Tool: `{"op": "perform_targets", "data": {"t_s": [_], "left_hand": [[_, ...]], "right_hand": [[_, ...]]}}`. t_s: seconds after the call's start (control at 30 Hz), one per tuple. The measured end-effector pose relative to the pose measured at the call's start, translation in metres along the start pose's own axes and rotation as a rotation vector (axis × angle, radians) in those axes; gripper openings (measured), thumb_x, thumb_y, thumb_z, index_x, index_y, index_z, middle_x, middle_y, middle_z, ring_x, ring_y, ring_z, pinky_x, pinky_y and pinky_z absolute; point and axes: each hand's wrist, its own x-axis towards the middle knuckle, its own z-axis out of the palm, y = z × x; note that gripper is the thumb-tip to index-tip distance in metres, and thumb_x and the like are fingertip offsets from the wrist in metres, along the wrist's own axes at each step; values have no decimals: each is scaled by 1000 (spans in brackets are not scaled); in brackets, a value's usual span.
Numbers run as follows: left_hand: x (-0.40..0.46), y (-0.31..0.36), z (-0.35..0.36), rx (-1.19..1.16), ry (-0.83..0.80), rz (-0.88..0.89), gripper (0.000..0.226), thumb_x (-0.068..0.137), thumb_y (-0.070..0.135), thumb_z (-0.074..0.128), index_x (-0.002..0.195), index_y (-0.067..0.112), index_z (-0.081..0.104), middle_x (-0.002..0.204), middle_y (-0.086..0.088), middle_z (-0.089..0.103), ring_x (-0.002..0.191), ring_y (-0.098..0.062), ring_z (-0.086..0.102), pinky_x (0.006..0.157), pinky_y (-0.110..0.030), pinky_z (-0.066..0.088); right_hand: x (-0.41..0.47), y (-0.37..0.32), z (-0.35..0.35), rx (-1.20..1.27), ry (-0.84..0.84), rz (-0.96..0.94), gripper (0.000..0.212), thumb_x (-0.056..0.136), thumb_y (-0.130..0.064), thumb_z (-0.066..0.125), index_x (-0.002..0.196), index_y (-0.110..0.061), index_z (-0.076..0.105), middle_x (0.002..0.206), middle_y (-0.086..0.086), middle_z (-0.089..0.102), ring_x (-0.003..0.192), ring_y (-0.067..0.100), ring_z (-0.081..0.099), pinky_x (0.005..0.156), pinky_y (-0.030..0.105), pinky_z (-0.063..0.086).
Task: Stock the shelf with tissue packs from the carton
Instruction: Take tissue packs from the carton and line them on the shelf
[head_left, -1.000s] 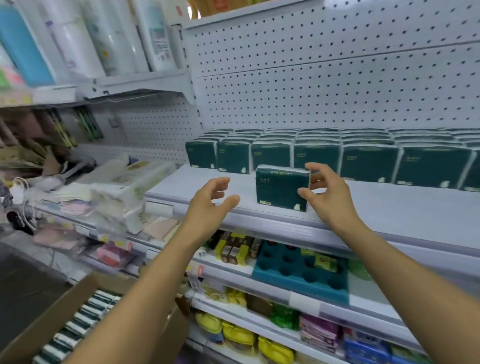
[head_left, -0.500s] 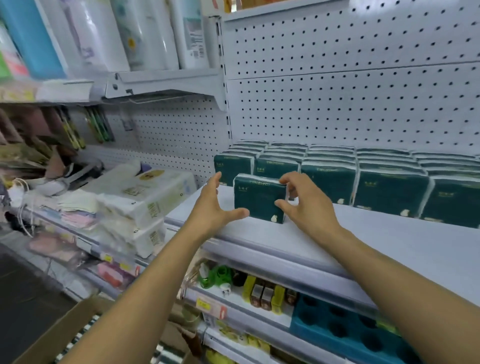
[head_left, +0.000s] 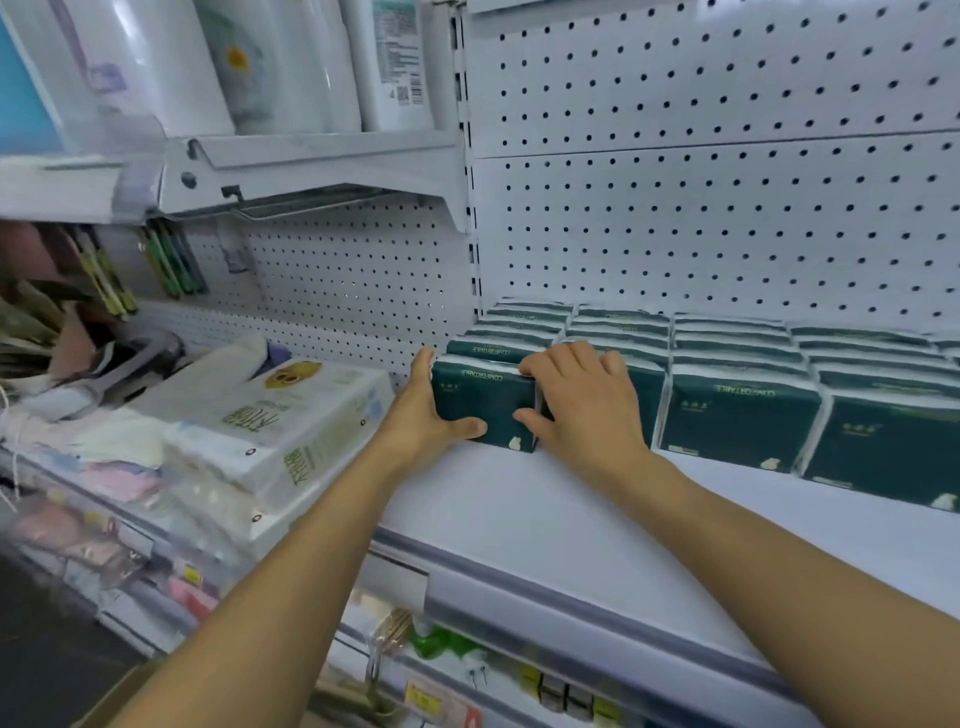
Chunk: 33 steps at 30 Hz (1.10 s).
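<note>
The person is seating one dark green tissue pack (head_left: 480, 402) at the left end of the front row on the white shelf (head_left: 545, 519). The left hand (head_left: 423, 415) cups the pack's outer left side, fingers straight up along that face and the thumb laid across the lower front. The right hand (head_left: 582, 402) lies over the seam between this pack and the next pack (head_left: 641, 395) in the row, fingers curved over the top edge and thumb touching the front corner. Neither hand looks to be lifting; the hold seems meant to square the pack up and press it flush with its neighbours, so the front faces line up.

Behind it, more rows of tissue packs (head_left: 727, 343) run back to the pegboard wall (head_left: 701, 218), and the front row continues to the right with packs standing upright side by side. The pack sits close to the upright post (head_left: 472, 249) that ends this bay, so there appears to be little room left for sliding it further left. In front of the row a wide strip of shelf runs out to the lip, room for another row. A corner of the brown carton (head_left: 122, 699) shows at the bottom left, its contents out of view
</note>
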Motion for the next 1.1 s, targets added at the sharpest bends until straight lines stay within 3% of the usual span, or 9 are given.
{"op": "perform_targets", "data": {"t_s": [0.1,0.17,0.27,0.37,0.63,0.77,0.93,1.03,1.1], "left_hand": [[15,-5,2,13,-8,17,109,69,16,87,151,31,16,131,8,59,123,-16,55,103,-40,48],[24,-6,4,32,-1,32,105,69,18,87,148,34,19,131,8,60,123,-17,55,103,-45,48],[31,-7,6,31,-4,52,102,73,13,85,149,32,19,135,7,56,124,-17,52,105,-44,46],[36,-10,9,9,6,69,97,74,9,84,147,29,23,132,6,56,122,-17,54,106,-43,46],[36,-12,8,-25,6,81,93,71,12,86,143,32,30,126,8,59,117,-15,57,103,-43,48],[28,-5,3,-12,1,97,92,75,20,85,145,30,27,129,12,52,123,-14,52,104,-36,45],[6,2,-14,383,128,246,92,86,41,72,156,21,16,162,0,21,149,-17,14,120,-42,22],[-16,-5,-27,554,224,410,82,92,53,59,156,20,21,162,-3,25,150,-21,17,122,-43,16],[-36,-12,-36,617,309,504,76,93,58,51,154,19,28,155,-4,38,144,-24,31,119,-47,24]], "right_hand": [[2,4,5,-49,40,4,51,61,-42,86,102,-18,64,103,1,61,97,23,48,79,33,27],[1,7,3,-74,44,-7,57,59,-42,85,106,-18,64,115,3,60,106,23,46,87,35,28],[-3,11,2,-88,-8,-1,67,61,-44,85,117,-18,60,126,5,57,119,23,42,98,39,27],[-3,13,3,-79,-48,45,72,60,-42,86,122,-17,59,126,5,58,119,26,50,100,39,27],[-3,5,4,-103,-63,63,64,68,-45,80,120,-17,57,122,2,59,117,25,54,106,44,29],[-2,-5,0,-125,-62,76,58,79,-47,71,125,-16,56,131,6,57,125,29,49,111,47,20],[-5,-18,-12,-83,-32,98,50,89,-44,58,132,-18,56,144,9,50,136,34,41,114,52,23],[-12,-34,-27,-21,29,109,48,91,-44,46,131,-21,58,142,8,51,131,31,46,107,51,35],[-19,-49,-37,24,65,103,49,91,-43,43,132,-20,57,136,7,55,120,29,54,98,47,43]]}}
